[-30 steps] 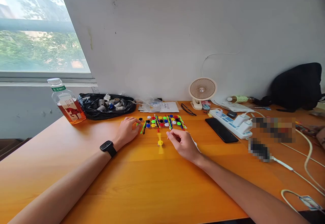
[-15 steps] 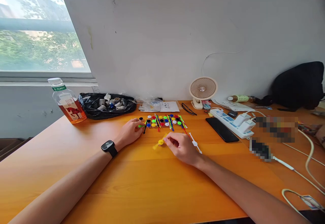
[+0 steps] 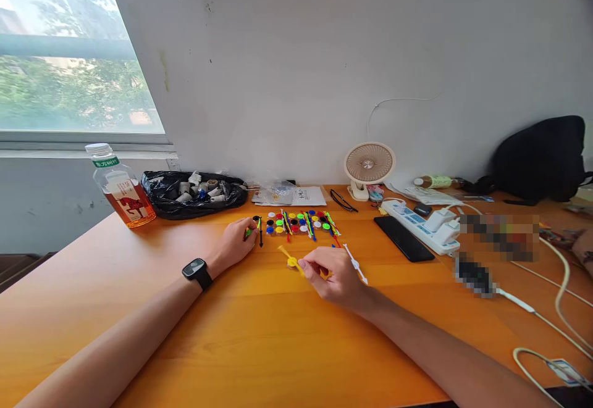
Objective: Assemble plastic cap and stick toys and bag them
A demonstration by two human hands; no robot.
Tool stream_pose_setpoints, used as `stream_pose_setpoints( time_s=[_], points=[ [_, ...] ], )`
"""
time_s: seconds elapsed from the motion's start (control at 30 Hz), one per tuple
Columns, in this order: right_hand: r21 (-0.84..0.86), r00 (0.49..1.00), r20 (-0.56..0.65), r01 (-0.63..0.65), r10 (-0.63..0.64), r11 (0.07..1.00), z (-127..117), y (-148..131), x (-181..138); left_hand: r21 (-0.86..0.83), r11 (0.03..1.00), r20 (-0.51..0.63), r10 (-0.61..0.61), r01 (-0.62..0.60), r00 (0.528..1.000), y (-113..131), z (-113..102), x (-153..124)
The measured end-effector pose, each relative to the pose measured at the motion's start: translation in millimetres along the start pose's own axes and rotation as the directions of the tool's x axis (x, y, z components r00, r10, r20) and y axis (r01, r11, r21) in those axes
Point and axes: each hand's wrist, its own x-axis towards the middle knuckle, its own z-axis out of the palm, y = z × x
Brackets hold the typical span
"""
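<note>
My right hand [image 3: 334, 278] rests on the orange table [image 3: 259, 340], fingers pinched on one end of a yellow stick with a round disc [image 3: 291, 261] that lies flat in front of it. My left hand [image 3: 237, 241], with a black watch [image 3: 197, 270] on its wrist, is curled at the left end of a row of small coloured discs and sticks [image 3: 299, 223]; its fingertips pinch a small green piece [image 3: 249, 233] beside a black stick [image 3: 260, 233]. A white stick with a disc [image 3: 356, 264] lies just right of my right hand.
A tea bottle [image 3: 119, 187] and a black bag of small rolls [image 3: 194, 193] stand at the back left. Papers [image 3: 296, 195], glasses [image 3: 343, 200], a small fan [image 3: 369, 167], a black phone [image 3: 401, 237], a power strip [image 3: 426, 226], cables [image 3: 556, 284] and a black backpack [image 3: 542, 158] fill the back and right.
The yellow stick has turned round on the table under my right hand, which has come slightly nearer to me and closed on its end. My left hand has stayed at the row's left end.
</note>
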Motion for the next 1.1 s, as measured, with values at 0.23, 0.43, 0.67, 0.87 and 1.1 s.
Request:
stream_pose_setpoints(
  time_s=[0.23,0.43,0.67,0.87,1.1],
  points=[
    [-0.005,1.0,0.022,0.017,-0.017,1.0,1,2,0,0.0,1.0,-0.04,0.006,-0.006,0.999,-7,1,1],
    [-0.01,0.998,0.056,0.004,-0.004,1.0,2,3,0,0.0,0.999,-0.14,-0.053,0.054,0.989,-13,1,2],
    [-0.01,1.0,0.02,0.021,-0.021,1.0,2,-1,0,-0.054,0.998,-0.206,0.02,-0.032,0.978,3,-3,-2],
    [-0.07,0.994,-0.09,-0.062,0.055,0.996,-1,0,4,-0.079,0.992,-0.152,0.081,-0.094,0.985,16,-3,-6],
    [-0.135,0.943,0.271,0.235,-0.192,0.963,1,-6,5,-0.132,0.984,-0.116,0.108,-0.123,0.987,24,-4,-9]
  ],
)
